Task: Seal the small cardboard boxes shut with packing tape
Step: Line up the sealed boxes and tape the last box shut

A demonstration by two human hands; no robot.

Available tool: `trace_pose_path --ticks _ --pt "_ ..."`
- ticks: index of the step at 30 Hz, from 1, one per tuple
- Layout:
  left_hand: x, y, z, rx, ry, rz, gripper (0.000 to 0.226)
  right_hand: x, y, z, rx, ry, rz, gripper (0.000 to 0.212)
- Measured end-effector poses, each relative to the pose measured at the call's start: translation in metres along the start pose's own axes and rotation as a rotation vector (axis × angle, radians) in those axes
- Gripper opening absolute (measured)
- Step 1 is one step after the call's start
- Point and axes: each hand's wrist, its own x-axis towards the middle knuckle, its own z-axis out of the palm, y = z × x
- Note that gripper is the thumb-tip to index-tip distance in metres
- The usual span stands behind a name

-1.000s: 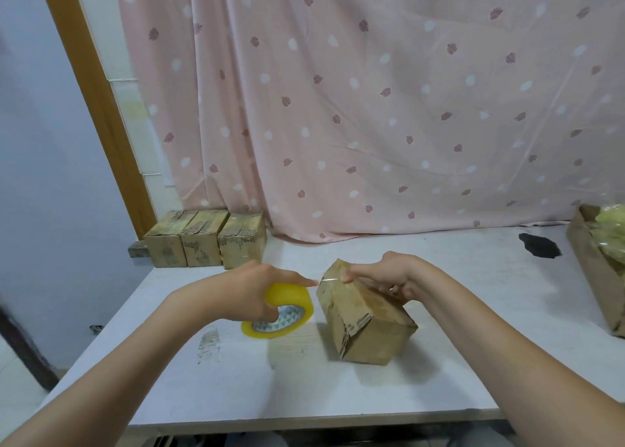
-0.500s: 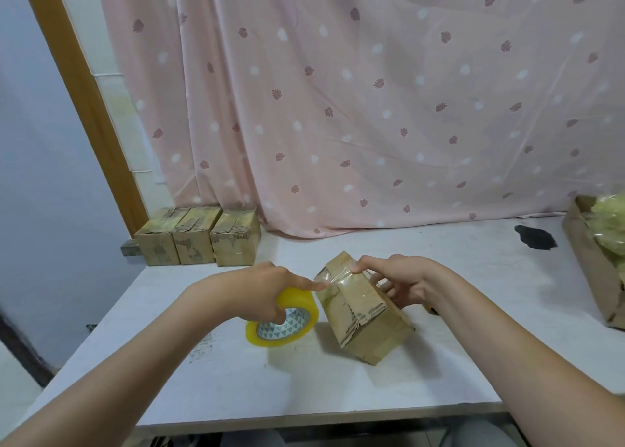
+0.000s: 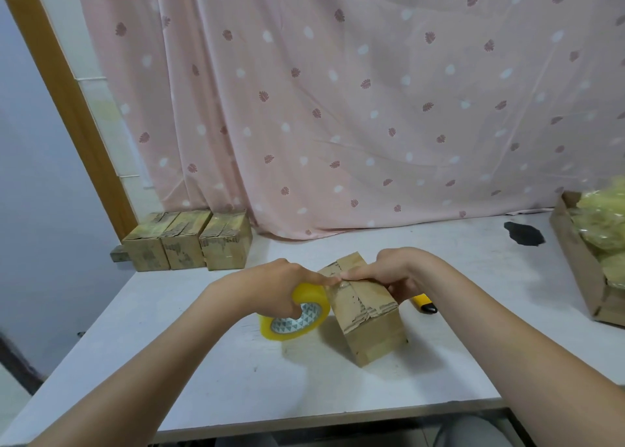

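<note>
Change: box (image 3: 367, 306) has been turned, and tape is now pressed onto its top seam.
Box: mid-table, tilted.
Right hand (image 3: 394, 274): fingers curled, pinning the tape end, apparently.
Left hand (image 3: 280, 286): wrapped round the roll (image 3: 294, 314).
Technique: tape is best kept taut, centred along the seam.

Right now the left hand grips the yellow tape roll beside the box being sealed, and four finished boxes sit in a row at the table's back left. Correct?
Not quite. The head view shows three boxes in the row, not four. The left hand does grip the yellow tape roll beside the box being sealed.
</note>
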Motion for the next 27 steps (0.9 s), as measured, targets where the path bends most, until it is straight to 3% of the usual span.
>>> trace_pose_path --ticks 4,9,14,16,23,27 --pt "-0.008 -0.013 0.005 -0.151 0.061 -0.002 0.079 0.003 0.01 -0.006 0.13 -0.02 0.041 0.079" --pt "-0.018 -0.027 0.01 -0.206 0.142 -0.03 0.065 0.008 0.018 -0.006 0.265 -0.122 0.073 0.106" --pt "-0.027 -0.033 0.01 -0.098 0.052 -0.053 0.075 -0.002 0.004 -0.002 0.156 -0.072 0.063 0.048" --pt "-0.025 -0.032 0.014 -0.083 0.03 -0.05 0.074 -0.006 -0.002 -0.002 0.079 -0.037 0.083 0.039" --pt "-0.002 -0.022 0.017 -0.046 0.014 -0.001 0.072 -0.006 -0.021 0.001 -0.233 0.108 0.087 0.046" --pt "0.004 -0.021 0.02 -0.032 0.018 0.02 0.073 -0.004 -0.037 0.01 -0.445 0.167 0.069 0.074"
